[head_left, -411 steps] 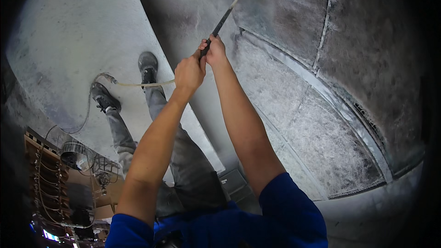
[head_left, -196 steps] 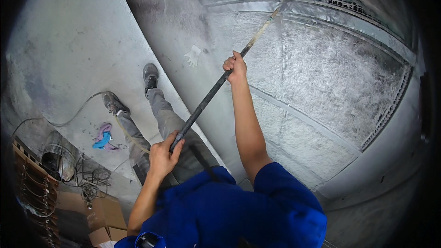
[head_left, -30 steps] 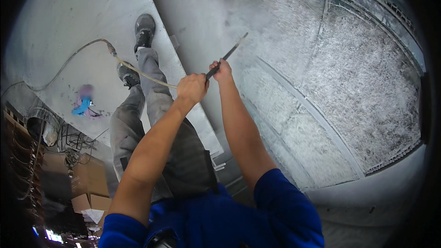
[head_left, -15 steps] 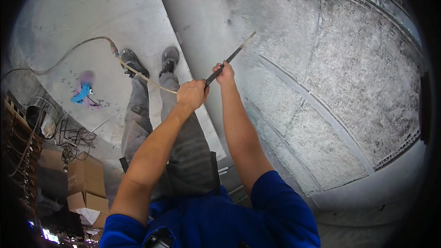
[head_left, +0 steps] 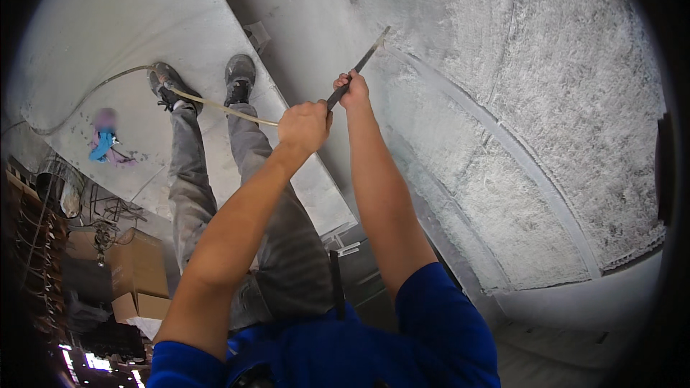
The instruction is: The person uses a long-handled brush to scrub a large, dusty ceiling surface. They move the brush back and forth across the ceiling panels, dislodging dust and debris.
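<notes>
A slim dark wand (head_left: 369, 54) slants up and away from me, its thin tip close to the rough, whitish panel (head_left: 568, 86) on the right. My left hand (head_left: 305, 128) is wrapped round the wand's rear end, where a pale hose (head_left: 237, 111) leads off to the left. Farther along, my right hand (head_left: 351, 90) grips the shaft with its fingers curled about it. Whether the tip touches the panel, I cannot tell.
My shoes (head_left: 240, 79) stand on a pale platform (head_left: 172, 0) with a straight right edge. The hose crosses by my left shoe. Blue and purple cloths (head_left: 104, 144) lie to the left. Lower left are a cardboard box (head_left: 139, 266) and tangled wires (head_left: 104, 233).
The wand's tip and my right hand have risen slightly in the picture, while my left hand has shifted slightly up and right. My shoes and the platform appear farther left. Both grips stay the same.
</notes>
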The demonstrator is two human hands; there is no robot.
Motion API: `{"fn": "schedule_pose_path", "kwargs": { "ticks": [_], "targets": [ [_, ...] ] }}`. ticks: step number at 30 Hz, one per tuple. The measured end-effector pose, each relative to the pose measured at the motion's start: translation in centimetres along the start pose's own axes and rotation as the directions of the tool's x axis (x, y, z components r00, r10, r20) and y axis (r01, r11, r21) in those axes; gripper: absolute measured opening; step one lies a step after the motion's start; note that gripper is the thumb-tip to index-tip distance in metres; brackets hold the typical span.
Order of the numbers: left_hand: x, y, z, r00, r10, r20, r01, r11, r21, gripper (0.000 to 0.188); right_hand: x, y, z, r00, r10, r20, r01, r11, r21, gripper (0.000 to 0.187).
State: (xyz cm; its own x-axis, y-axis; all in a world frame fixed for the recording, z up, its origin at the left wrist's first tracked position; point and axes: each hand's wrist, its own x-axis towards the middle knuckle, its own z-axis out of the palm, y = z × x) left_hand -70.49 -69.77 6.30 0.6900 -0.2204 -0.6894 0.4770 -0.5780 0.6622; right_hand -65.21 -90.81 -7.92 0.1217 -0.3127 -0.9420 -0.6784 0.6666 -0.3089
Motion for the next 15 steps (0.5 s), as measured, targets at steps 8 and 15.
{"fn": "schedule_pose_path", "kwargs": {
  "ticks": [8, 15],
  "targets": [
    [1.5, 2.7, 4.4, 0.998, 0.022, 0.053, -0.026, 0.997, 0.07, 0.024, 1.0, -2.4, -3.8, 0.999, 0.022, -0.043, -0.019, 0.997, 0.071, 0.026],
    [-0.4, 1.2, 5.9, 0.993, 0.059, 0.103, -0.066, 0.995, 0.069, 0.026, 1.4, -2.1, -7.5, 0.999, 0.029, -0.031, -0.027, 0.999, 0.046, 0.025]
  ]
}}
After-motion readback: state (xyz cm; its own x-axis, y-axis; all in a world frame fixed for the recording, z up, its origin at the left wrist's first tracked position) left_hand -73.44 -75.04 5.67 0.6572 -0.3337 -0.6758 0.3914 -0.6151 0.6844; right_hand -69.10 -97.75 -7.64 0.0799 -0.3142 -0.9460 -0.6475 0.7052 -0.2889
